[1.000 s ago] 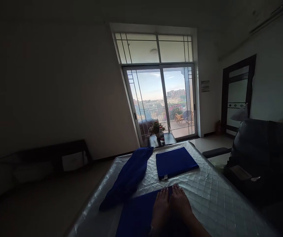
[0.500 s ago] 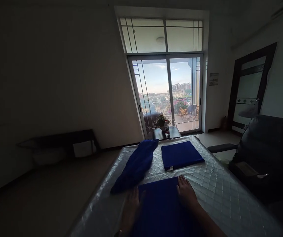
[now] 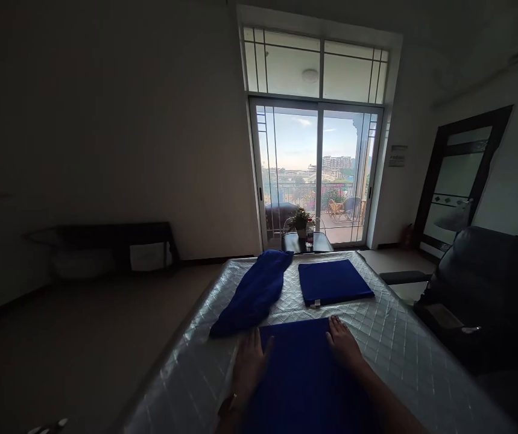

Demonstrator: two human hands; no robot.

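A dark blue cloth (image 3: 301, 374) lies flat right in front of me, its near end running out of view at the bottom. My left hand (image 3: 250, 360) rests with fingers stretched along its left edge, thumb spread onto the fabric. At the far right corner my right hand (image 3: 344, 342) lies flat, fingers extended over the edge. Beyond them is a folded blue cloth (image 3: 335, 282), a neat rectangle with a small white tag on its near side. A crumpled blue cloth (image 3: 256, 292) stretches out loosely to the far left.
All the cloths lie on a table with a silvery quilted cover (image 3: 415, 352). A dark armchair (image 3: 489, 295) stands at the right. Past the far edge are a small table (image 3: 292, 242), a potted plant (image 3: 301, 222) and glass sliding doors (image 3: 288, 150).
My left hand has shifted slightly up and right along the cloth's left edge, its thumb now showing clearly. The right hand stays at the far right corner. The camera view has turned a little.
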